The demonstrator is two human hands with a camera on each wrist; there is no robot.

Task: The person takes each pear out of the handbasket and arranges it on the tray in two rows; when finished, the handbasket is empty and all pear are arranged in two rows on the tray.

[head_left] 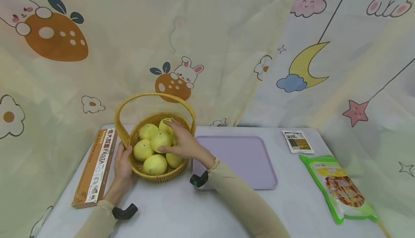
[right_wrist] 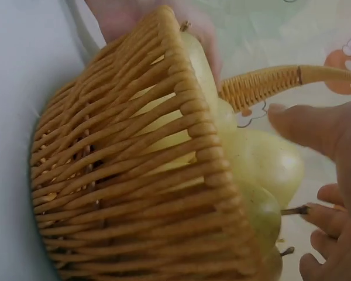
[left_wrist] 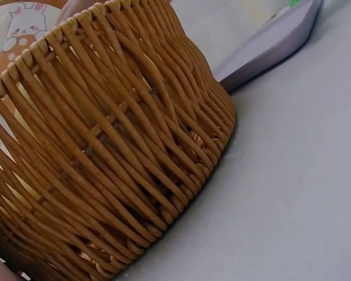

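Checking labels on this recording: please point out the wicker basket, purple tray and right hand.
Wicker basket (left_wrist: 120, 132): left wrist view, on its woven outer wall.
Purple tray (head_left: 241, 157): head view, on its bare surface.
Right hand (head_left: 187, 143): head view, on the back of the hand.

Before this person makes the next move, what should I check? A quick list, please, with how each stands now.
1. Basket upright on the table: ok.
2. Left hand steadying it: ok, it grips the basket's left side.
3. Fruit contained: ok, heaped inside the basket.
4. Right hand securely holding one: not ok, it is spread over the fruit, not closed round any.
5. Tray nearby, if wanted: ok, just right of the basket, partly hidden by the right sleeve.
6. Total number of fruit: cannot tell, some may lie hidden underneath.
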